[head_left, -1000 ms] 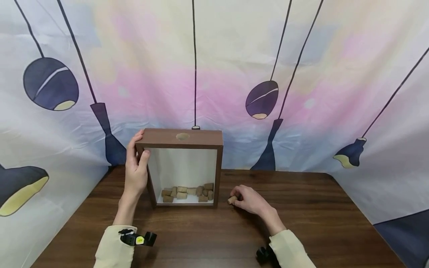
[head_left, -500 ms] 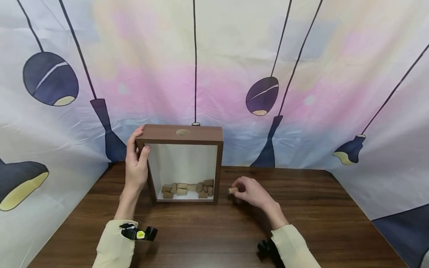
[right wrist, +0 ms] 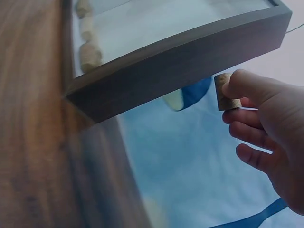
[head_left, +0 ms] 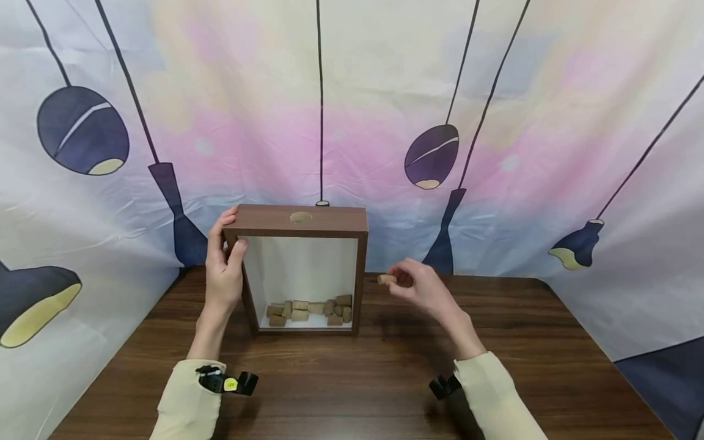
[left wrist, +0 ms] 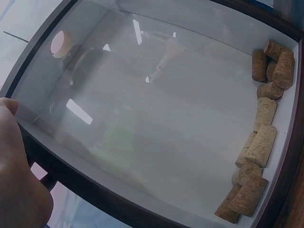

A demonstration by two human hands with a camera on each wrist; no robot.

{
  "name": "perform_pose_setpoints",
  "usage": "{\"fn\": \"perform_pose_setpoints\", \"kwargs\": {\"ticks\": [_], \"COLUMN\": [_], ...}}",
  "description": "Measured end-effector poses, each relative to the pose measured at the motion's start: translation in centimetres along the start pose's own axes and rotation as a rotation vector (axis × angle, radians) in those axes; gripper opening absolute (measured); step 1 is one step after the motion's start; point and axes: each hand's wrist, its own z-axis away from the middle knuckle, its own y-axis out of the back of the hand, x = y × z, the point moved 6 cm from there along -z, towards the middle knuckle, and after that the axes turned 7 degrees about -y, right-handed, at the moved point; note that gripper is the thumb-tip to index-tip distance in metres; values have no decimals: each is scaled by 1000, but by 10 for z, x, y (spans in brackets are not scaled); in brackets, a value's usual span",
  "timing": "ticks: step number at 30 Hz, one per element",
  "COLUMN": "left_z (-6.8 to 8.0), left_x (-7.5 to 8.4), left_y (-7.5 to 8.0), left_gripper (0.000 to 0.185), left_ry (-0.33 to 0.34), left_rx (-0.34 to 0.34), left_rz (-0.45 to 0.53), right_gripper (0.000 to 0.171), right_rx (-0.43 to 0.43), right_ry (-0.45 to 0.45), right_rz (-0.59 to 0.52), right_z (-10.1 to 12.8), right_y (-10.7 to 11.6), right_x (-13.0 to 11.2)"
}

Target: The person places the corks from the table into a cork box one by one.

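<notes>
A brown wooden shadow box (head_left: 362, 269) with a clear front stands upright on the table, an oval hole (head_left: 300, 217) in its top side. Several corks (head_left: 300, 305) lie along its bottom inside; the left wrist view shows them as darker and paler corks (left wrist: 262, 145). My left hand (head_left: 224, 278) grips the box's upper left side, thumb on the front edge and fingers behind. To the right of the box, above the table, my right hand (head_left: 426, 289) pinches a single cork (right wrist: 225, 92) between thumb and fingers, apart from the box.
The dark wooden table (head_left: 330, 385) runs back to a printed cloth backdrop (head_left: 363, 122) close behind the box. Black wrist cameras sit on both sleeves, such as the one on the left sleeve (head_left: 228, 382).
My right hand has risen from the table surface with the cork, up along the right side of the box. My left hand and the box have stayed in place.
</notes>
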Motion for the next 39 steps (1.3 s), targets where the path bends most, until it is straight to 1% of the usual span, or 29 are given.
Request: {"fn": "perform_pose_setpoints", "kwargs": {"ticks": [4,7,13,17,24,28,31,33,39], "left_z": [-4,-5,-6,-6,-1,1,0,-1,-5], "left_x": [13,20,24,22,-2,-8,-7,-3,18], "left_y": [-3,-5,-6,-5,1,2,2,0,-5], "left_gripper": [42,41,40,40,41,41,40,40,39], "left_ry": [-7,-9,-10,-17,-11,-14,-20,-26,-40], "left_rx": [1,-2,0,7,24,32,36,39,43], "left_rz": [12,17,13,7,-11,-9,-9,-5,15], "right_gripper": [16,15,13,12,12,11,10,10,11], "right_rx": [76,125,182,193,214,209,208,206,199], "right_ry": [71,108,179,195,229,252,265,273,304], "right_rz": [15,23,41,61,50,51,67,75,107], "right_z": [-7,-11,-20,-26,-38,-45,-51,-54,-64], "right_y": [19,31,50,58,74,79,82,83,82], "right_x": [-11,-18,-32,-42,-63,-75,-84,-89,-105]}}
